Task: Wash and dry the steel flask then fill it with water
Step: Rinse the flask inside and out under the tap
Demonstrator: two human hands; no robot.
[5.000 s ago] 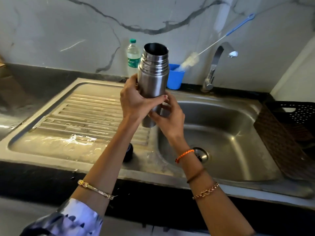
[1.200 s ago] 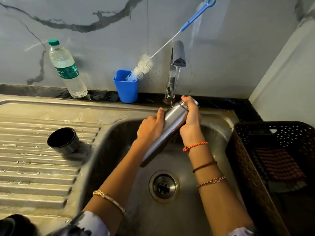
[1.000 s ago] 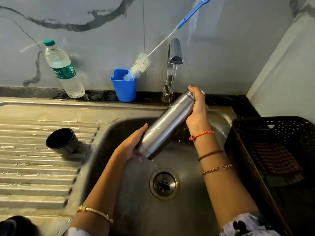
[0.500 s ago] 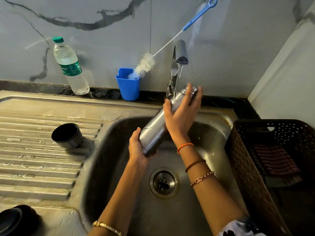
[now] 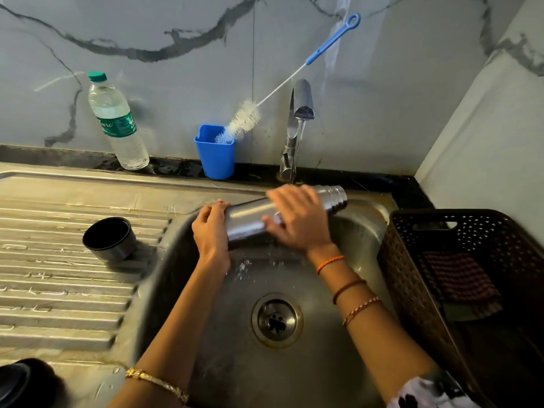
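Observation:
The steel flask (image 5: 250, 220) lies almost level over the sink basin (image 5: 365, 219), its open threaded neck pointing right. A thin stream runs from the tap (image 5: 300, 107) onto it, and water splashes below. My left hand (image 5: 210, 231) grips the flask's base end. My right hand (image 5: 297, 222) lies over the flask's middle with fingers spread across the wet steel, blurred by motion. The flask's black cup (image 5: 109, 238) lies on its side on the ribbed drainboard (image 5: 59, 290).
A blue holder (image 5: 216, 156) with a long bottle brush (image 5: 244, 119) stands behind the sink, left of the tap. A plastic water bottle (image 5: 116, 122) leans at the wall. A dark basket (image 5: 441, 260) holding a cloth (image 5: 459, 278) sits right. A black lid (image 5: 17, 381) shows bottom left.
The flask has tipped from a steep slant to nearly level under the stream. My right hand has slid from the neck toward the middle. My left hand stays at the base.

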